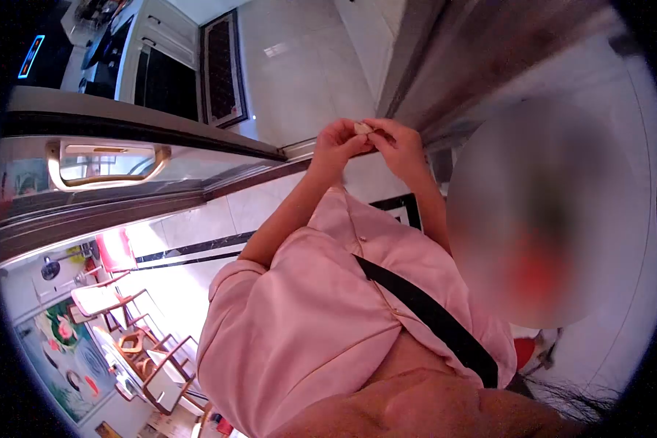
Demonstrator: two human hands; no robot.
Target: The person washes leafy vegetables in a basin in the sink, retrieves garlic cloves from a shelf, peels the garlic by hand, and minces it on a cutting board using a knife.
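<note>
A small pale, off-white piece [362, 128] is pinched between the fingertips of both hands in front of my chest; its kind is too small to make out. My left hand [333, 146] is closed, thumb and fingers on the piece's left side. From the other side, my right hand [401, 148] grips it with bent fingers, the fingertips of the two hands nearly meeting. Below the hands is the pink shirt [306, 292] on my body, with a black strap [434, 310] across it.
A sliding glass door with a gold-edged handle [109, 182] stands at left. Beyond its track is a kitchen with white cabinets [169, 33] and a dark-bordered mat [223, 69]. Chairs [171, 376] and a table are lower left. A blurred round patch covers the right side.
</note>
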